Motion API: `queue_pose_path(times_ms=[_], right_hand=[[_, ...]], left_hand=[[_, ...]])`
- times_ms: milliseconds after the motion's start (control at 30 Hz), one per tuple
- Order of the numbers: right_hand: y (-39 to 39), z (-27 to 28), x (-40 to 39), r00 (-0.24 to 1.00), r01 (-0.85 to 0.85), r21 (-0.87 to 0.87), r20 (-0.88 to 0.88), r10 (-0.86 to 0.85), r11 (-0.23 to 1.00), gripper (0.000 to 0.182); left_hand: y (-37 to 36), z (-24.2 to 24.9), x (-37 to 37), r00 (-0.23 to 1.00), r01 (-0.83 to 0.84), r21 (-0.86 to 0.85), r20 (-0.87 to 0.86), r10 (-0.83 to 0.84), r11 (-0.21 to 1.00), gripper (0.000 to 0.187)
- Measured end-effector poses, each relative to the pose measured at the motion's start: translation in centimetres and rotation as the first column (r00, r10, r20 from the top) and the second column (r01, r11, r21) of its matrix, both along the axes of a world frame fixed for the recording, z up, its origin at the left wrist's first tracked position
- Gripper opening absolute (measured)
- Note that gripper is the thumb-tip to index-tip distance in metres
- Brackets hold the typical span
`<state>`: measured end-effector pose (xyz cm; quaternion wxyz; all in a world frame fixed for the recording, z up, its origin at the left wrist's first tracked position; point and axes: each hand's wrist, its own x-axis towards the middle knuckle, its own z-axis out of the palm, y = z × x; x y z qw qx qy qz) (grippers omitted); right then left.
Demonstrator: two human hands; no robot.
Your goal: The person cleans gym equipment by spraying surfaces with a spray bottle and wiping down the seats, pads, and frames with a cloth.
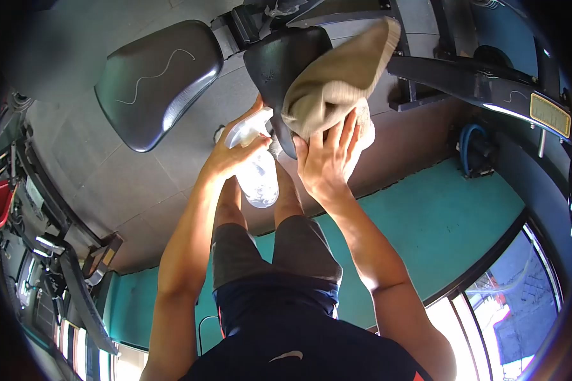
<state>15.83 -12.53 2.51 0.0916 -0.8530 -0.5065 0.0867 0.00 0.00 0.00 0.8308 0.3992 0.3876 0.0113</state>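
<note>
My left hand (225, 155) is closed around the neck of a clear spray bottle (259, 181) with a white trigger head. The bottle hangs upright above my legs, and some liquid seems to be inside. My right hand (326, 164) presses its fingers onto a bunched beige towel (333, 92), holding it against the right side of a small black padded cushion (286, 63). Part of the towel sticks up loosely toward the upper right, slightly blurred. The towel hides much of that cushion's right edge.
A larger black pad (162, 82) with a curved outline is at the left of the cushion. Dark machine frame bars (489, 89) extend at the right, with a yellow label plate (550, 115). Below lie grey tiles (152, 171) and a teal floor strip (438, 209). Gym equipment lines the left edge.
</note>
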Motion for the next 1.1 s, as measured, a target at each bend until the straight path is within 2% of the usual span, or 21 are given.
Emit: queue_pose_path(times_ms=[67,100,167,233,267,300,333,400,500,533,567,700,733,767,833,900,933,967,1000,1033,1100], right_hand=[[2.2,0.7,1.2,0.999,-0.024,0.002,-0.042,0.024,1.000,0.057],[7.1,-0.7,0.1,0.996,-0.027,-0.128,0.084,0.038,0.991,0.060],[12.6,1.1,2.4,0.980,0.094,-0.039,-0.175,-0.099,0.995,0.060],[10.3,0.5,2.0,0.993,-0.028,0.103,0.120,0.015,0.994,0.059],[7.9,1.2,0.7,0.987,-0.044,0.059,0.155,0.035,0.997,0.060],[4.6,1.5,-0.6,0.983,-0.068,-0.043,0.167,0.074,0.997,0.067],[1.2,1.1,-1.3,0.974,-0.112,-0.048,0.194,0.119,0.993,0.070],[-0.2,0.8,-1.5,0.966,-0.131,-0.074,0.213,0.144,0.989,0.074],[6.4,-0.7,-0.2,0.966,0.013,-0.104,0.257,0.015,0.994,0.073],[10.0,-0.6,0.9,0.980,0.022,0.038,0.196,-0.029,0.999,0.069],[12.9,0.0,1.9,0.997,0.077,0.007,0.015,-0.077,0.997,0.070],[7.4,0.1,-0.1,0.979,-0.058,0.040,0.198,0.049,0.997,0.071],[4.3,0.5,-1.2,0.966,-0.092,-0.036,0.238,0.098,0.995,0.077],[1.8,1.4,-2.0,0.966,-0.127,-0.139,0.210,0.154,0.982,0.083],[2.3,1.7,-1.0,0.977,-0.117,-0.160,0.160,0.142,0.980,0.078],[7.4,-0.7,2.4,0.997,-0.081,0.097,0.018,0.080,0.992,0.072],[11.1,0.2,4.9,0.968,-0.016,0.165,-0.245,0.057,0.986,0.070],[13.9,-0.1,7.8,0.922,-0.088,0.020,-0.377,0.089,0.996,0.071],[13.6,-1.0,9.0,0.882,-0.130,0.098,-0.442,0.160,0.987,0.074],[13.2,-1.5,9.6,0.838,-0.160,0.184,-0.493,0.232,0.970,0.076],[6.7,-0.8,7.2,0.894,-0.070,0.199,-0.422,0.151,0.977,0.076]], left_hand=[[0.0,-0.8,-0.7,1.000,-0.012,0.018,0.024,0.011,1.000,0.072],[0.6,-1.2,-1.6,0.999,-0.016,0.049,0.028,0.015,0.999,0.073],[-0.3,-2.4,-1.2,0.996,-0.040,0.095,0.087,0.032,0.995,0.077],[-0.9,-2.2,-0.7,0.985,-0.087,0.140,0.157,0.065,0.986,0.076],[-0.8,-2.2,-0.7,0.978,-0.111,0.133,0.191,0.084,0.985,0.073],[-0.4,-2.2,-0.7,0.968,-0.138,0.123,0.228,0.108,0.983,0.071],[0.4,-1.5,-0.9,0.988,-0.017,0.079,0.157,0.005,0.997,0.071],[0.2,-1.6,-1.2,0.980,-0.040,0.044,0.197,0.031,0.998,0.072],[-0.8,-2.9,-1.3,0.960,-0.093,0.071,0.270,0.071,0.993,0.070],[-0.7,-3.2,-1.4,0.956,-0.092,0.064,0.284,0.070,0.994,0.070],[-0.8,-3.1,-1.5,0.952,-0.090,0.060,0.297,0.068,0.994,0.069],[-0.4,-2.3,-1.5,0.962,-0.087,0.071,0.266,0.066,0.994,0.070],[-0.6,-2.5,-1.5,0.963,-0.110,0.126,0.260,0.074,0.986,0.071],[-0.4,-2.1,-1.6,0.974,-0.088,0.085,0.216,0.068,0.993,0.071],[-0.7,-1.9,-1.5,0.974,-0.126,0.060,0.198,0.112,0.990,0.072],[-1.6,-2.4,-1.1,0.958,-0.203,0.122,0.232,0.171,0.972,0.072],[-2.1,-2.8,-1.1,0.954,-0.223,0.159,0.237,0.183,0.962,0.072],[-2.9,-3.0,-1.0,0.951,-0.242,0.192,0.241,0.193,0.951,0.073],[-2.6,-2.0,-0.7,0.979,-0.188,0.277,0.135,0.155,0.942,0.074],[-2.8,-1.5,-0.4,0.981,-0.191,0.235,0.083,0.176,0.953,0.075],[-3.0,-0.7,0.3,0.978,-0.207,0.149,-0.008,0.210,0.967,0.077]])
